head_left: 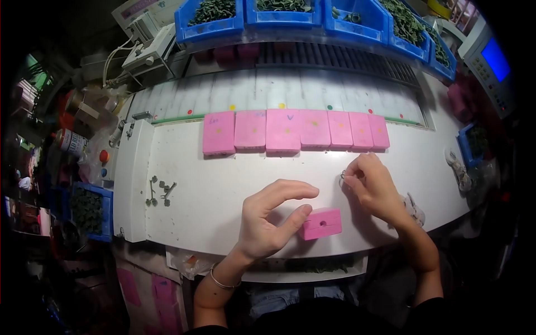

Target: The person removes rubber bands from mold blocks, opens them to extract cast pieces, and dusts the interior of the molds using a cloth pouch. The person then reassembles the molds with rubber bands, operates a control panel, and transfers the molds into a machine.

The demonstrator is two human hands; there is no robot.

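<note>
A pink rubber mould (322, 224) stands at the front edge of the white worktable, a round hole in its near side and a seam running across it. My left hand (273, 215) is open just left of it, fingers curved and apart, with the thumb tip at the mould's upper left corner. To the upper right, my right hand (368, 181) is closed in a pinch low over the table. A small grey ring-shaped piece (343, 175) shows at its fingertips; the fingers partly hide it.
Several pink moulds (283, 131) stand in a row along the back. Small dark green pieces (162, 190) lie at the left. Blue bins (290, 18) of green pieces hang above. Whitish bundles (458, 170) lie at the right; a blue-screened device (494, 60) is beyond.
</note>
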